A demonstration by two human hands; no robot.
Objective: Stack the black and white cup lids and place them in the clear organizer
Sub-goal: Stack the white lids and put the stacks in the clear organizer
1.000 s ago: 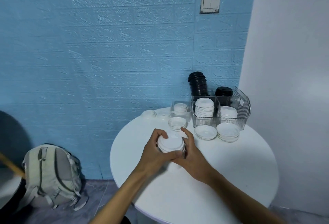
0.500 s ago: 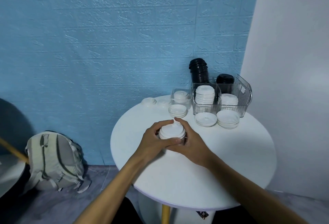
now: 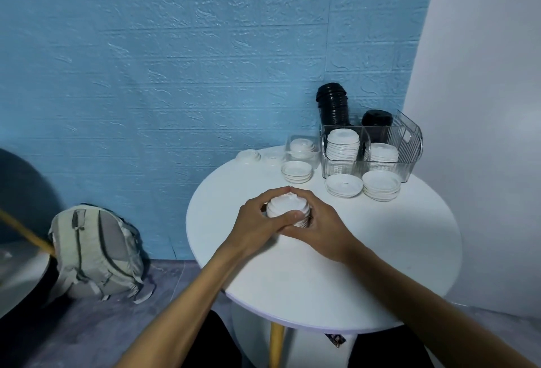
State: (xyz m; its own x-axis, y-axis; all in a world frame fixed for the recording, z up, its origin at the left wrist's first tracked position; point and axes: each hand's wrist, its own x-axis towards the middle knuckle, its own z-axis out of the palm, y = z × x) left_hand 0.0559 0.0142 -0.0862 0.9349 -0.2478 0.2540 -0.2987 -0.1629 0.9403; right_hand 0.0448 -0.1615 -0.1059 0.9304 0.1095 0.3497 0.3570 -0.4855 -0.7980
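Observation:
A stack of white lids (image 3: 288, 208) stands on the round white table (image 3: 380, 250). My left hand (image 3: 257, 221) and my right hand (image 3: 319, 221) both curl round it, fingertips meeting behind it. The clear organizer (image 3: 409, 145) stands at the table's back right. It holds two stacks of white lids (image 3: 342, 145) in front and two stacks of black lids (image 3: 333, 104) behind. Three low piles of white lids (image 3: 380, 189) lie on the table in front of and left of the organizer.
A small clear box (image 3: 301, 148) with white lids sits left of the organizer, with two single lids (image 3: 248, 156) beside it. A blue wall is behind, a white wall at right. A grey backpack (image 3: 93, 253) lies on the floor at left.
Both hands have closed more tightly round the stack of white lids, so their fingertips now meet behind it. The camera tilted downward.

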